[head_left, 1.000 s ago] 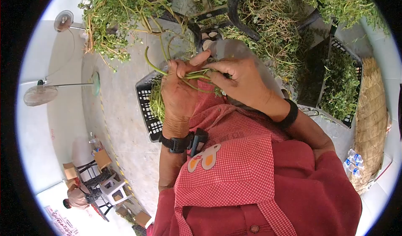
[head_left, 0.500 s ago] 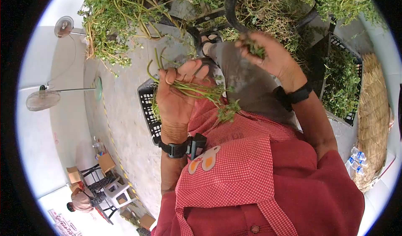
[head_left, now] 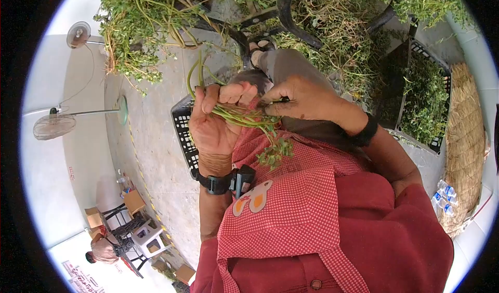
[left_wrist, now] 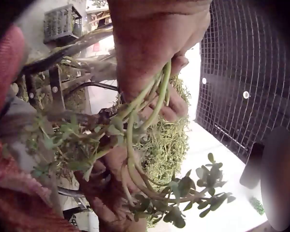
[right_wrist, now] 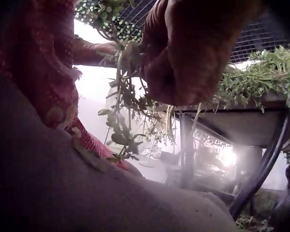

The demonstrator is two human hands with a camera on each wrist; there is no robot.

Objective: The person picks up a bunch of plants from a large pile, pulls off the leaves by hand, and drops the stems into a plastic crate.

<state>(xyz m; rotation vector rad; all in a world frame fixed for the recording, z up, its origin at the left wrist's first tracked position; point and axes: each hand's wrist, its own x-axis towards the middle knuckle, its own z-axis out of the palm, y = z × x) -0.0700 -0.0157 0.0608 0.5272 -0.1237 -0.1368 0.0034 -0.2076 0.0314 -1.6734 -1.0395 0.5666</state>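
The left hand grips a small bunch of green stems, whose leafy ends hang over the checked apron. In the left wrist view, the stems come out from under the left hand, leaves spreading below. Close by on the right, the right hand has its thumb and fingers bent together at the bunch, with something dark between the fingertips. The right wrist view shows the right hand curled beside leafy sprigs.
Leafy plants are heaped at the top left, above a dark metal frame. One black crate stands beside the left forearm; another with greens is at the right. Loose plants cover the floor ahead.
The right hand moved away up and right holding some leaves, then came back to the bunch without that leafy clump. The left hand kept its grip, and the leafy ends now hang lower.
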